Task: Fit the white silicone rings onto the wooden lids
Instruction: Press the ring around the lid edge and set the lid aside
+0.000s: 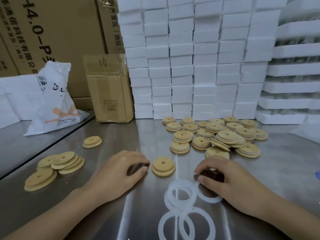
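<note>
A wooden lid (163, 166) with a centre hole lies on the steel table between my hands. My left hand (119, 172) rests just left of it, fingers loosely curled, holding nothing and not touching the lid. My right hand (223, 181) is pinched on the top edge of a white silicone ring (208, 200) that lies partly under it. Several more rings (167, 196) overlap on the table near the front edge. A heap of lids with white rings on them (225, 135) lies behind my right hand. Bare lids (64, 161) are stacked at the left.
One more lid (91, 142) lies alone further back on the left. A white plastic bag (52, 104) and a small cardboard box (110, 90) stand at the back left. A wall of white foam blocks (199, 66) closes off the back.
</note>
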